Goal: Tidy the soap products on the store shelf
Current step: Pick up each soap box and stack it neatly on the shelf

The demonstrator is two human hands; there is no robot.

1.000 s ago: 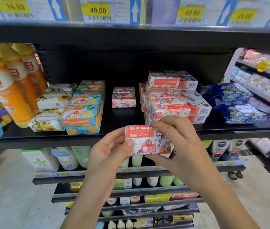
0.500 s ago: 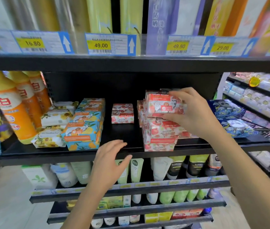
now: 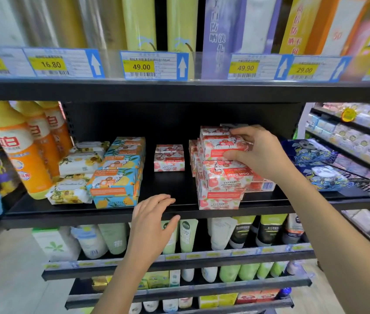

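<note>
right hand (image 3: 263, 152) around top soap box (image 3: 216, 146)

Black shelf (image 3: 170, 184) holds red soap boxes (image 3: 220, 196), blue boxes (image 3: 116, 189), orange bottles (image 3: 23, 159).

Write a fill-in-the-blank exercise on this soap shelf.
The right-hand grip holds a soap box on ____ of the red stack.
The left-hand grip is at the black shelf's ____ edge.
The orange bottles stand at the shelf's ____ end.
The price label between 16.80 and 49.90 reads ____.
Missing words: top; front; left; 49.00.
</note>
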